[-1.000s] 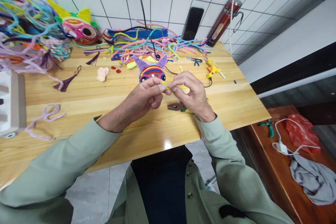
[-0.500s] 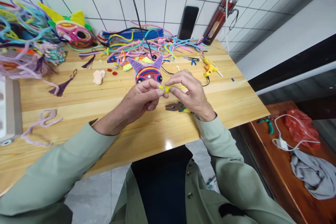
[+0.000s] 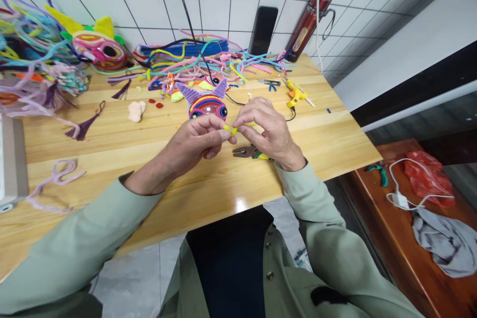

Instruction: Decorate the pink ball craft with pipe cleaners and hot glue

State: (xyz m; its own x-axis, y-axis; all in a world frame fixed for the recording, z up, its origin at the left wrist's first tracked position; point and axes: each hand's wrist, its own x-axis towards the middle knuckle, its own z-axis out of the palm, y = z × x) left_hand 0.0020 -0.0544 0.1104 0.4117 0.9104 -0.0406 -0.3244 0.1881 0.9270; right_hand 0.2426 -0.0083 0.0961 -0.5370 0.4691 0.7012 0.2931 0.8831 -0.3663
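A short yellow pipe cleaner (image 3: 234,131) is pinched between my two hands above the table. My left hand (image 3: 199,139) grips one end with thumb and forefinger. The fingers of my right hand (image 3: 266,131) close on the other part, and a bit of yellow shows behind them. Just beyond my left fingertips sits a mask-like figure (image 3: 207,102) with purple ears, striped bands and round dark eyes, its lower part hidden by my hand. Below my right hand lies a pair of pliers (image 3: 246,151), its handles partly covered.
Colourful pipe cleaners (image 3: 186,57) lie along the wall, with a second figure (image 3: 100,49) at left. A yellow glue gun (image 3: 296,93), small snips (image 3: 270,82), a phone (image 3: 263,30) and a red flask (image 3: 309,25) stand or lie at back right. A purple tassel (image 3: 87,124) is at left.
The yellow pipe cleaner looks bent differently between my fingertips, and my right fingers have shifted slightly on it. The whole view has moved a little; objects on the table stay where they were.
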